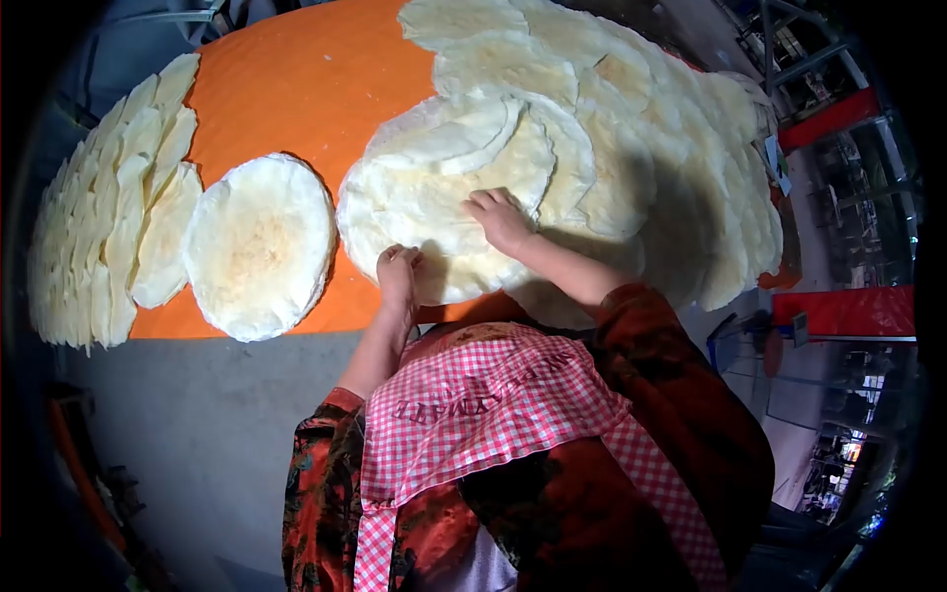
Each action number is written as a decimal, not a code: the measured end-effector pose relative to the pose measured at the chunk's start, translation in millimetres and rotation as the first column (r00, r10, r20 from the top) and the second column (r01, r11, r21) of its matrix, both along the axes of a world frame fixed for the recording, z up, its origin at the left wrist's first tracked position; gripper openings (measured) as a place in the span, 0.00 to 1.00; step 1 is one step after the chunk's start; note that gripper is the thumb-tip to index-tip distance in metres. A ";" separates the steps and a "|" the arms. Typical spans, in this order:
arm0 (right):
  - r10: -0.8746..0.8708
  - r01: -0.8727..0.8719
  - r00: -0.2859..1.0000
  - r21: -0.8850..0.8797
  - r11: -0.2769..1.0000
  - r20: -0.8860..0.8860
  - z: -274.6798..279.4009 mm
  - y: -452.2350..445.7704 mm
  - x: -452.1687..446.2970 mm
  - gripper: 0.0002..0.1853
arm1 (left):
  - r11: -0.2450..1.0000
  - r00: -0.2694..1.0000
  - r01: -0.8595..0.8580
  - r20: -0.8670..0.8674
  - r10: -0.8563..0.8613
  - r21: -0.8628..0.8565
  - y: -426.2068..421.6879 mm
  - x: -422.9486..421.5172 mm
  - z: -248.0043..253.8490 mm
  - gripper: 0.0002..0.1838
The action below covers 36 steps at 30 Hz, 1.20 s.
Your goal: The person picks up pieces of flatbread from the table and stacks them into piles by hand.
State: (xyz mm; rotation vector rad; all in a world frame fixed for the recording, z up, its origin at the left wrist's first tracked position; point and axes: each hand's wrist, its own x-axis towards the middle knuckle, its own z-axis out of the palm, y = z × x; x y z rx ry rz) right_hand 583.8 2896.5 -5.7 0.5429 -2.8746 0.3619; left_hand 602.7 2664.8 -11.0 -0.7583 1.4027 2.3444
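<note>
Large, thin, pale flatbreads lie overlapping in front of me on an orange cloth. The nearest flatbread (464, 222) has another, folded flatbread (449, 148) lying over its far part. My left hand (399, 273) is at its near left edge, fingers curled in and apparently pinching the rim; the fingertips are partly hidden. My right hand (501, 221) rests on top of the same bread, with fingers stretched out to the left and touching its surface. Beside them on the left sits a round stack of flatbreads (261, 247), lightly browned in the middle.
The orange cloth (306, 74) covers the table. Overlapping rows of flatbreads stand at the left end (109, 212). More flatbreads (691, 187) spread across the right side. Grey floor (207, 424) lies below the near edge, and metal frames with red panels (848, 314) stand to the right.
</note>
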 end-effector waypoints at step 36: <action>0.214 -0.008 0.901 -0.479 0.878 0.377 368.8 -59.8 -80.1 0.16 | 0.796 1.000 -0.015 0.013 0.009 0.605 -40.6 1.5 49.6 0.18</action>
